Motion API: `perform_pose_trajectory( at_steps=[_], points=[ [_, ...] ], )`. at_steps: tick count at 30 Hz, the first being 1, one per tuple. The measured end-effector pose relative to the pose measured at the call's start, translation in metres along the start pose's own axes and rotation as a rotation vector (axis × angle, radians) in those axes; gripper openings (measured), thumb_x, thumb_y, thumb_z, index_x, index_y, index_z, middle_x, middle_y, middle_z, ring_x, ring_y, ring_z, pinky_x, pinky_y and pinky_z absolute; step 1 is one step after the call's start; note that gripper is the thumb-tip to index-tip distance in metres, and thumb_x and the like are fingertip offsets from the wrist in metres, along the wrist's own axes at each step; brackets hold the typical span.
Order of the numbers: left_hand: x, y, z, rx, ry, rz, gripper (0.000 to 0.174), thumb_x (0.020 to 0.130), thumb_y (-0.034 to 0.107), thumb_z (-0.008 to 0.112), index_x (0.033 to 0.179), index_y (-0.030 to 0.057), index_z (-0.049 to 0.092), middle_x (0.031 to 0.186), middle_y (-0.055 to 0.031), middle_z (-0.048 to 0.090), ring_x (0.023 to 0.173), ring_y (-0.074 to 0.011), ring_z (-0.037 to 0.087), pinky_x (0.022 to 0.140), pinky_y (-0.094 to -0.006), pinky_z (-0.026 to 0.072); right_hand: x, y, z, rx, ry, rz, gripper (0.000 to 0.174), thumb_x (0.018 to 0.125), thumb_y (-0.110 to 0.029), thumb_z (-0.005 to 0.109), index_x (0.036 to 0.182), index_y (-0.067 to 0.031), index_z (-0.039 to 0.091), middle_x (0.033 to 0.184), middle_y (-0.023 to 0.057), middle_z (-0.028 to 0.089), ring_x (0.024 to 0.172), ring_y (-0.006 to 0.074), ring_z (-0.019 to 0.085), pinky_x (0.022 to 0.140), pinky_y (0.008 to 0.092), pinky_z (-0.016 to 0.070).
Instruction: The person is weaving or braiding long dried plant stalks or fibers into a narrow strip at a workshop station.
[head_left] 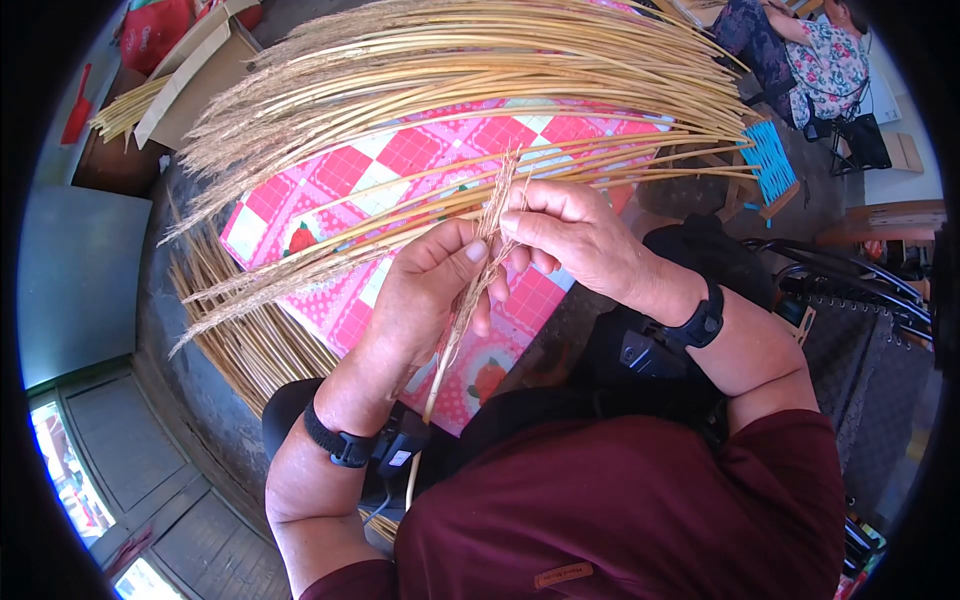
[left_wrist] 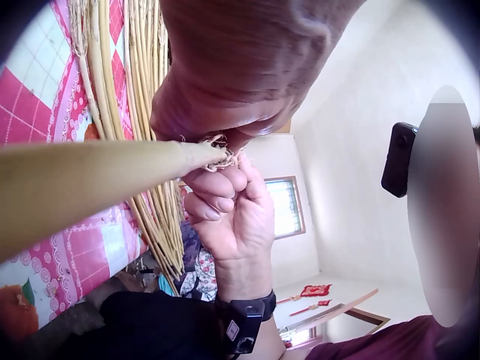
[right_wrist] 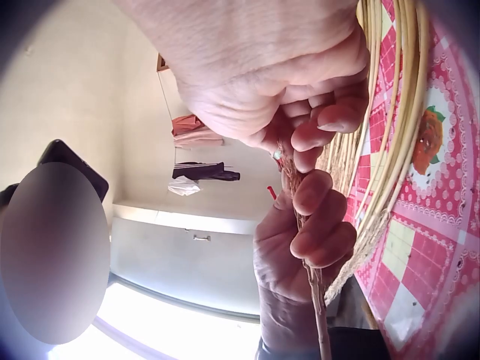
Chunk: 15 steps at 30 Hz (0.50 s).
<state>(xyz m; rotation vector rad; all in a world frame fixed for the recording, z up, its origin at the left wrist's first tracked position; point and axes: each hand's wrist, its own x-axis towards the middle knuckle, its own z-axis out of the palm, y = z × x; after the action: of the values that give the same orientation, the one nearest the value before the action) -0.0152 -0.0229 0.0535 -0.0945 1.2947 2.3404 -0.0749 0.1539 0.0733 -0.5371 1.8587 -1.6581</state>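
Upright in front of the chest is a dry reed stalk [head_left: 434, 385] with a brown, feathery seed head [head_left: 503, 180]. My left hand [head_left: 415, 290] grips the seed head, its thumb laid along it. Close beside it, my right hand [head_left: 590, 245] pinches the seed head's strands between thumb and fingers. In the left wrist view the pale stalk [left_wrist: 82, 184] runs toward the camera from the two hands. The right wrist view shows the left fingers [right_wrist: 322, 229] curled round the seed head, just below the right hand.
Long reed stalks with seed heads [head_left: 235, 130] lie across a table with a pink checked cloth [head_left: 410, 150]. Their bare ends reach a stool with blue webbing [head_left: 770, 165]. More stalks [head_left: 250, 335] lie low at the left. A cardboard box [head_left: 195, 85] stands far left; another person [head_left: 825, 65] sits far right.
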Motion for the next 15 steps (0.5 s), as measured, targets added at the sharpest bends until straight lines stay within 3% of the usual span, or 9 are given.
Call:
perform_pose_trajectory(
  at_steps=[5,7,10,15],
  points=[
    [0.001,-0.003,-0.002,0.01,-0.008,-0.013,0.016,0.095,0.011,0.043,0.1,-0.0003,0.053,0.089,-0.0086,0.061,0.068,-0.0088,0.058,0.047,-0.019,0.0483,-0.002,-0.001,-0.001,0.021,-0.008,0.047,0.019,0.092,-0.015,0.048,0.085,-0.0009,0.057,0.067,0.0012,0.057,0.061,0.0056,0.052,0.052,0.0207,0.0393],
    [0.001,-0.003,-0.002,0.032,-0.009,-0.019,0.015,0.095,0.011,0.044,0.1,0.0,0.053,0.088,-0.0081,0.061,0.068,-0.0086,0.058,0.048,-0.0188,0.0484,-0.003,0.005,-0.003,-0.025,-0.015,0.046,0.021,0.093,-0.019,0.048,0.089,-0.0018,0.059,0.067,0.0003,0.056,0.056,0.0043,0.048,0.05,0.0187,0.0384],
    [0.004,-0.003,0.003,0.062,0.059,-0.022,0.013,0.093,0.011,0.047,0.096,0.0003,0.053,0.075,-0.0099,0.06,0.055,-0.0116,0.058,0.044,-0.0198,0.0472,-0.004,0.006,-0.005,-0.047,-0.023,0.055,0.023,0.093,-0.022,0.048,0.092,-0.0027,0.06,0.066,-0.0002,0.055,0.054,0.0037,0.046,0.049,0.018,0.0378],
    [0.008,-0.01,-0.005,0.153,0.027,-0.025,0.012,0.092,0.012,0.051,0.097,0.0023,0.055,0.077,-0.0063,0.061,0.063,-0.0102,0.059,0.05,-0.0209,0.0492,-0.006,0.011,-0.006,-0.065,-0.082,0.127,0.024,0.094,-0.025,0.048,0.094,-0.0035,0.058,0.065,-0.0001,0.054,0.055,0.0038,0.046,0.05,0.0183,0.0375]
  ],
)
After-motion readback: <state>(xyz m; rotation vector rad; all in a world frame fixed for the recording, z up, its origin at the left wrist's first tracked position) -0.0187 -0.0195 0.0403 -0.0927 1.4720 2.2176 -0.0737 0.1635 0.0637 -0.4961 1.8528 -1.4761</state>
